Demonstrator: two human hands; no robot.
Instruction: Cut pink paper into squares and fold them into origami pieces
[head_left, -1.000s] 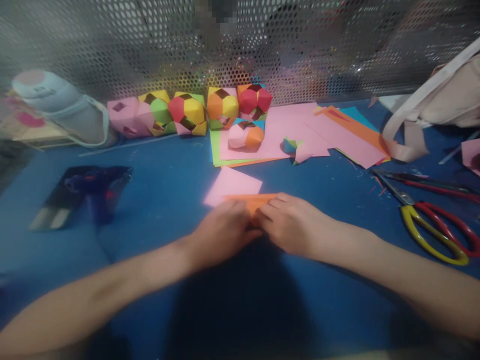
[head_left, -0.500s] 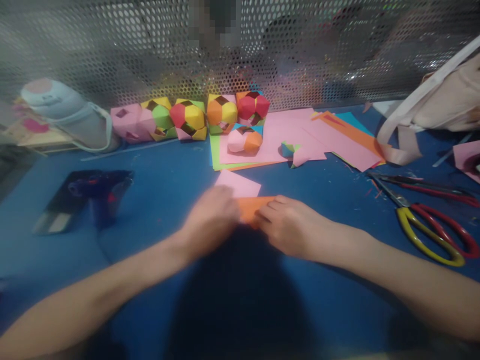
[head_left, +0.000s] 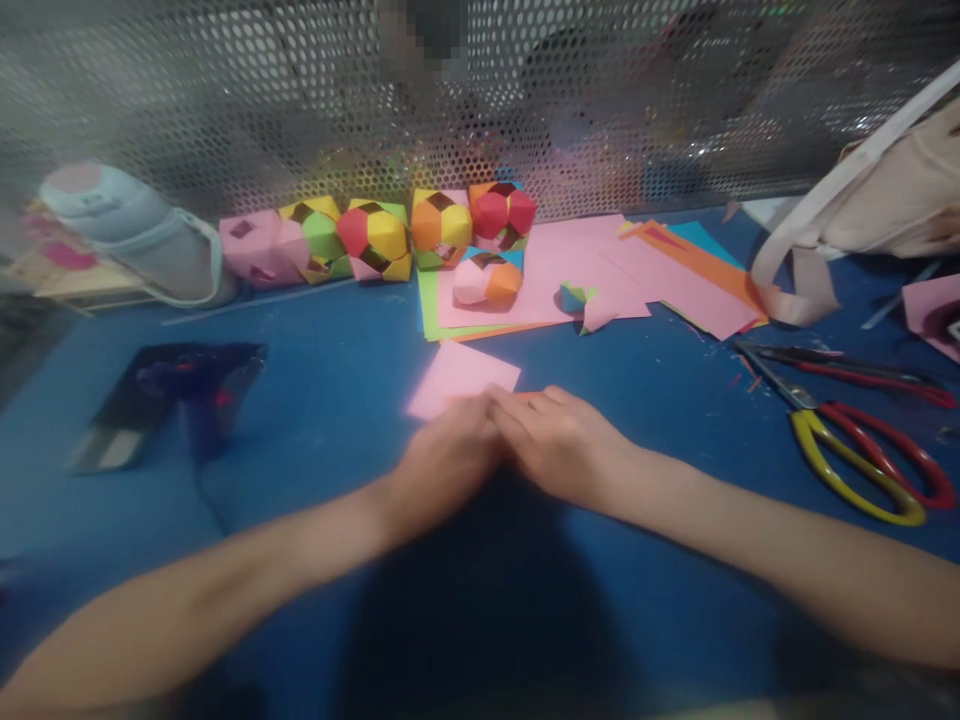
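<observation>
Covering most of the orange paper (head_left: pixel 531 396), the left hand (head_left: pixel 450 445) and right hand (head_left: pixel 566 440) meet just nearside of the pink square (head_left: pixel 466 374), fingers bunched over its crosswise edge, their grip hidden.

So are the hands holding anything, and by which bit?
The left hand and right hand cover the orange paper. Only a sliver shows, so I can't tell where they hold it.
</observation>
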